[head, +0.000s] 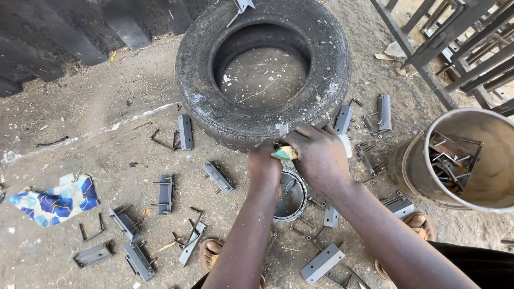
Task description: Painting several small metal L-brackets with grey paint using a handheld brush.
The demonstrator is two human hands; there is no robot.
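Work held at frame centre, just below the tyre (pixel 262 69); both hands meet over a small tin (pixel 289 197) on the ground.

Left hand (pixel 265 170) closed, fingers together round something under the other hand; what exactly sits in it cannot be told. Right hand (pixel 320 155) clamped on a small pale piece (pixel 284 153), greenish at one end, pinched between thumb and fingers; a grey metal tip (pixel 283 130) pokes up just beside the knuckles, perhaps part of a bracket.

To do this well, in judgement: keep both hands close over the tin so drips or scraps fall inside; hold the metal steady with the left and move only the right; grip firm but not crushing, since the pale piece looks soft; keep wrists off the tyre wall.

Look of the piece: small, wedge-like, cream and pale green, mostly hidden by fingers; surface too small to read.

Around: grey brackets (pixel 185 131) with bolts scattered across the dirt, lower left and right of centre; a bucket (pixel 409 166) at right edge holding more brackets; a blue patterned cloth (pixel 56 200) at left; sandalled feet (pixel 210 251) at the bottom.
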